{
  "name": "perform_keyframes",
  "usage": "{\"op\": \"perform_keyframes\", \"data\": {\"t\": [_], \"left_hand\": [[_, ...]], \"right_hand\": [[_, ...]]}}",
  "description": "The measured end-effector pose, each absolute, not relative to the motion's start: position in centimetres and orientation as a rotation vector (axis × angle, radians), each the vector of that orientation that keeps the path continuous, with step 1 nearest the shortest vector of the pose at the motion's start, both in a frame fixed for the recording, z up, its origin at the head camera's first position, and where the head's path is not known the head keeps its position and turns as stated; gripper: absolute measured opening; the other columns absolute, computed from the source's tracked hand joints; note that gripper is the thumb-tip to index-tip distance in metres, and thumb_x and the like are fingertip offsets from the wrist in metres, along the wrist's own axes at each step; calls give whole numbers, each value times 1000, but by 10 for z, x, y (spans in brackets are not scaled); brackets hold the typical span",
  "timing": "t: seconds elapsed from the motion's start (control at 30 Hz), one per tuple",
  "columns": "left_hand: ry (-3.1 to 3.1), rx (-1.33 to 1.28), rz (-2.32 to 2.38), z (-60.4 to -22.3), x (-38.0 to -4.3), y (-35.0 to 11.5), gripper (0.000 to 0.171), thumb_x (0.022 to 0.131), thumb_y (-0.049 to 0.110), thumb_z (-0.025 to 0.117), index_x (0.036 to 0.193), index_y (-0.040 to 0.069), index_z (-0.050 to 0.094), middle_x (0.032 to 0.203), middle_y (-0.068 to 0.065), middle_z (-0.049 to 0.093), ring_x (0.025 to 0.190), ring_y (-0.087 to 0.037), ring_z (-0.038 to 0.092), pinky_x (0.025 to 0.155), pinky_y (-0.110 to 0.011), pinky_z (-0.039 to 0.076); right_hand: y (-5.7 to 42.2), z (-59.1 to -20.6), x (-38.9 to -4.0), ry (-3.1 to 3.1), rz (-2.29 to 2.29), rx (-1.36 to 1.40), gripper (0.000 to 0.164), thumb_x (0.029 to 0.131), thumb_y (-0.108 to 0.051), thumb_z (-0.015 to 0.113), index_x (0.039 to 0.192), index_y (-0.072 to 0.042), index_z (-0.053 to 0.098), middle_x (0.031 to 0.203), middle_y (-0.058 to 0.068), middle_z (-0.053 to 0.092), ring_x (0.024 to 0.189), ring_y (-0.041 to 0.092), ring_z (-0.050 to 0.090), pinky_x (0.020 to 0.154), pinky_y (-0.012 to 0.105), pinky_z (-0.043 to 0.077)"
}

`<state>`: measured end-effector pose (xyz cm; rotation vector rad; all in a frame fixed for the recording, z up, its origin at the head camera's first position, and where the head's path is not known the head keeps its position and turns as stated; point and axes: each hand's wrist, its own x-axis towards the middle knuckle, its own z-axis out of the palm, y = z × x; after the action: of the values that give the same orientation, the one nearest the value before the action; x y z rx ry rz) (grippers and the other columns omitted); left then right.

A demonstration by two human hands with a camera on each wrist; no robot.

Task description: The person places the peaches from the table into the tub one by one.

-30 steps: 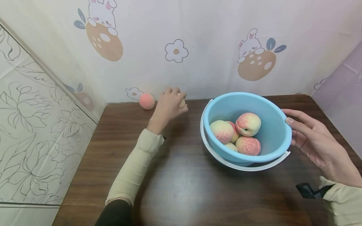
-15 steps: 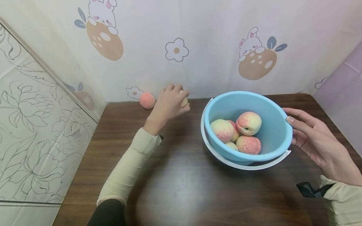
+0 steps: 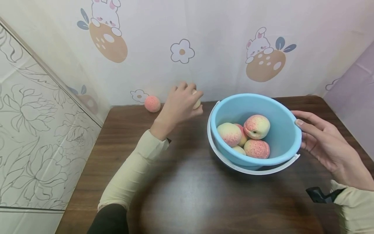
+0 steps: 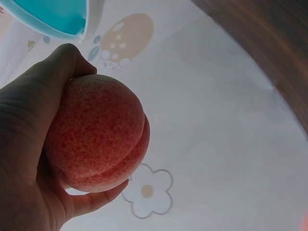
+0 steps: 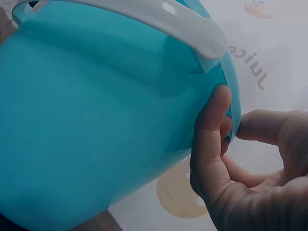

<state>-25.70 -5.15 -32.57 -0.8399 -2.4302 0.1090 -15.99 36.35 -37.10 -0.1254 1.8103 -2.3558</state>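
My left hand [image 3: 182, 105] grips a peach [image 4: 98, 134], its fingers and thumb curled round the red-speckled fruit. In the head view that peach is mostly hidden behind the hand, above the table's back edge and left of the bucket. A light-blue bucket [image 3: 252, 165] with a white handle [image 3: 233, 167] stands on the right of the table. Several peaches [image 3: 257, 126] lie inside it. At the bucket's right rim, my right hand [image 3: 330, 143] pinches the edge between thumb and fingers; the right wrist view shows this hold on the rim [image 5: 235, 96].
Another pink peach [image 3: 152, 104] sits at the table's back left. The dark wooden table [image 3: 181, 195] ends at a curtain [image 3: 216, 48] printed with rabbits and flowers. A floral panel [image 3: 35, 136] borders the left side.
My left hand has moved a little to the right and up, carrying its peach toward the bucket. The right hand stays on the rim, and the bucket keeps its place.
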Motion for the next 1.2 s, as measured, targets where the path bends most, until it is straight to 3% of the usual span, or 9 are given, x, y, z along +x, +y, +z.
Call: {"op": "perform_keyframes", "data": {"t": [0.7, 1.2], "left_hand": [[-2375, -958, 70, -291, -236, -16, 29, 93, 35, 59, 115, 21, 73, 120, -6, 69, 107, -29, 64, 79, -43, 56], [-2354, -1106, 85, -282, -212, 10, 30, 92, 35, 57, 117, 23, 70, 117, -3, 66, 104, -25, 61, 78, -41, 53]], "right_hand": [[366, -373, -159, 1816, -2361, -115, 43, 107, 5, 45, 143, -14, 58, 119, 2, 72, 82, 21, 77, 66, 32, 63], [364, -371, -160, 1817, -2344, -124, 43, 107, 4, 45, 143, -14, 57, 120, 2, 72, 83, 20, 77, 66, 32, 64]]}}
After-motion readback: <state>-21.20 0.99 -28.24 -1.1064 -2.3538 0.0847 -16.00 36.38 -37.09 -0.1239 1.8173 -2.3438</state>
